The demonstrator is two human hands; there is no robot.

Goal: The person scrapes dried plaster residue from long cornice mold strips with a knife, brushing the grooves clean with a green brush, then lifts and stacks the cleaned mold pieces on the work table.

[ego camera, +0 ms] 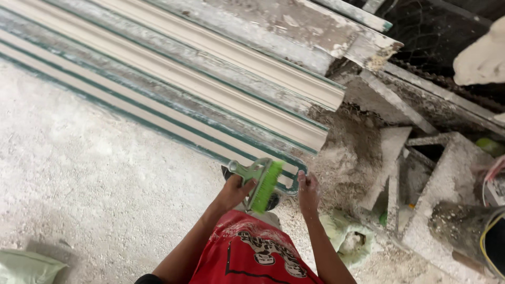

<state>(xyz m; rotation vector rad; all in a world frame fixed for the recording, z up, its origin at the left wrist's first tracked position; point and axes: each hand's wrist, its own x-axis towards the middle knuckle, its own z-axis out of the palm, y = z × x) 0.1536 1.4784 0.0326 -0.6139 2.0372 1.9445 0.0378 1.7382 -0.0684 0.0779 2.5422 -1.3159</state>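
Observation:
My left hand (235, 190) grips a green plastic scrub brush (259, 181) by its handle, with the bright green bristles turned to the right. The brush is at the near end of a long green-edged mould (158, 113) filled with white plaster. My right hand (308, 188) rests on that same near end of the mould, fingers curled over its edge. Several long white plaster cornice strips (221, 68) lie side by side above it, running toward the top left. My red printed shirt (252, 252) fills the lower middle.
Dusty white plaster-covered floor (79, 173) spreads to the left. A pale green sack (26, 265) lies at the bottom left and a crumpled bag (350, 239) by my right arm. Plaster-crusted wooden frames and blocks (436, 168) crowd the right, with a dark bucket (489, 242).

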